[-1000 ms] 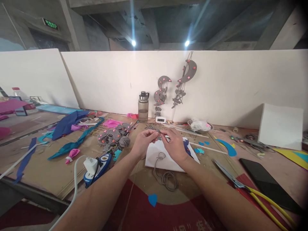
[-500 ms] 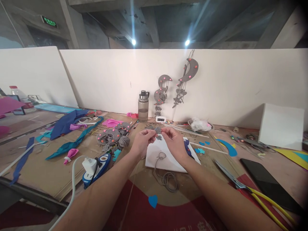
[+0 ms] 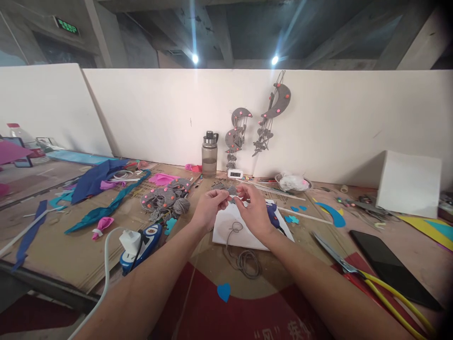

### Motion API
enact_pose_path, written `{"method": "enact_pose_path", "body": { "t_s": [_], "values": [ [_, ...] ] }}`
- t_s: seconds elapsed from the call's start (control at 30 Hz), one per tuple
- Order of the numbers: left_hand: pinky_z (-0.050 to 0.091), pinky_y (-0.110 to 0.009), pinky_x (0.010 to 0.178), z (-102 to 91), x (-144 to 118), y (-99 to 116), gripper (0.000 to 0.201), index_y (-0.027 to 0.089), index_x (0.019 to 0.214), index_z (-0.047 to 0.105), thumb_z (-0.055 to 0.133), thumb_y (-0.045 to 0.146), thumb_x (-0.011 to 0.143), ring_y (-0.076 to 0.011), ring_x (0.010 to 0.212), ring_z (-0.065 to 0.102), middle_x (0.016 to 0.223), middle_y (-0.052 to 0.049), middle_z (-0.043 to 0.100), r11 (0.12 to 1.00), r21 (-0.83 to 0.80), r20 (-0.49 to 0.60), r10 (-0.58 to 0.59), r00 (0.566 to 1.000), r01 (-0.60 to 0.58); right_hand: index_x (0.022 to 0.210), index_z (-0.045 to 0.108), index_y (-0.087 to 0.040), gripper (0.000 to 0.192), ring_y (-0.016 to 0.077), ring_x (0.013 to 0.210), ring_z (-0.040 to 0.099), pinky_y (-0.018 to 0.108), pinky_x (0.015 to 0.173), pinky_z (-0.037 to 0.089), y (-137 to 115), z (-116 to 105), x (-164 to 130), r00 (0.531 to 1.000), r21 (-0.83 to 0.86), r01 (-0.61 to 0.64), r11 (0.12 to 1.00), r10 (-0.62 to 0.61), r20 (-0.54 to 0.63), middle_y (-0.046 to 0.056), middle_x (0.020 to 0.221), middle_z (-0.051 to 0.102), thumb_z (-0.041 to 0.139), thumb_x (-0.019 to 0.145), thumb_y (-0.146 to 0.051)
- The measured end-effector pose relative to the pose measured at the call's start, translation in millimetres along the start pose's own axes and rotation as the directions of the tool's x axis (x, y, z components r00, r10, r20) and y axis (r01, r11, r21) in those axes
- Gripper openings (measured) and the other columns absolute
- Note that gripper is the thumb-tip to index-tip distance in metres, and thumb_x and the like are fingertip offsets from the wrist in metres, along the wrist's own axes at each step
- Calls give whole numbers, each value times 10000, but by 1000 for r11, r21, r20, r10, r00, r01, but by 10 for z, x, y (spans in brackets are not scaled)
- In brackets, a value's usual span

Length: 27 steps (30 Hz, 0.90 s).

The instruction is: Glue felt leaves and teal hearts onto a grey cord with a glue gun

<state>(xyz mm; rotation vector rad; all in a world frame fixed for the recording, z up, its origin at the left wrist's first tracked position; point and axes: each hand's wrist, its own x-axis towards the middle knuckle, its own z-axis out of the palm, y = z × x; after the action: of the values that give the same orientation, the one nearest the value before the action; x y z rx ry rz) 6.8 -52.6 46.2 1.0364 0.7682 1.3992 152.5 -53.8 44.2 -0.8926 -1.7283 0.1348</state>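
Note:
My left hand (image 3: 211,206) is closed in a pinch on a small grey felt piece (image 3: 231,190), above the far part of a white sheet (image 3: 233,236). Opposite it, my right hand (image 3: 254,210) has its thumb and curled fingers at the same piece, with a small gap between thumb and forefinger. The fingertips partly hide the piece, so its outline is unclear. Below the hands, a grey cord (image 3: 247,263) runs in loops from the sheet onto the cardboard. A dark blue tool (image 3: 272,215), partly covered by my right hand, lies on the sheet.
Grey felt pieces with pink dots (image 3: 164,198) lie left, near a power strip (image 3: 150,238). A bottle (image 3: 209,158) and small clock (image 3: 235,174) stand behind. Scissors (image 3: 348,267) and a phone (image 3: 389,264) lie right. A blue heart (image 3: 224,292) is in front. Grey moon hangings (image 3: 279,101) hang behind.
My right thumb and fingers have spread slightly apart and shifted at the small piece. My left hand keeps its pinch. The whole view has moved a little.

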Motion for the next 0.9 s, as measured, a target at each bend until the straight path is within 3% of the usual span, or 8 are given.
{"method": "enact_pose_path", "body": {
  "t_s": [0.1,0.23,0.37,0.53,0.9],
  "values": [
    [360,-228,550,-1,2,-15,214,124,643,647,731,318,682,-67,531,472,654,-33,619,1000,14,19,4,1000,-5,971,569,-228,122,173,795,572,336,747,479,19,-29,-9,994,-105,110,988,-106,37,40,902,628,559,851,-205],
    [354,-226,547,4,2,-30,208,126,643,645,730,311,683,-67,533,468,650,-30,616,1000,24,21,16,1000,-16,939,583,-235,76,201,902,580,369,818,470,25,-53,-8,989,-161,145,976,-141,35,51,918,652,535,881,-232],
    [348,-231,547,3,5,-43,207,128,641,641,731,311,677,-67,527,461,642,-29,617,999,28,21,15,1000,-16,942,573,-229,91,182,820,582,354,782,483,24,-29,-6,997,-117,78,990,-79,2,44,897,643,564,851,-223],
    [335,-232,540,-9,7,-48,214,127,633,634,724,316,679,-70,525,458,634,-32,615,998,51,12,29,1000,-30,1044,524,-220,245,154,764,592,326,755,503,38,14,-17,997,25,-61,998,62,-36,35,914,630,597,810,-222],
    [333,-234,550,-12,-5,-42,219,127,646,632,711,324,700,-74,533,454,643,-35,615,994,99,17,41,999,-42,1018,541,-220,194,160,779,591,328,754,499,37,20,-34,1000,-7,-21,1000,21,-19,43,905,626,552,824,-208]
  ]
}}
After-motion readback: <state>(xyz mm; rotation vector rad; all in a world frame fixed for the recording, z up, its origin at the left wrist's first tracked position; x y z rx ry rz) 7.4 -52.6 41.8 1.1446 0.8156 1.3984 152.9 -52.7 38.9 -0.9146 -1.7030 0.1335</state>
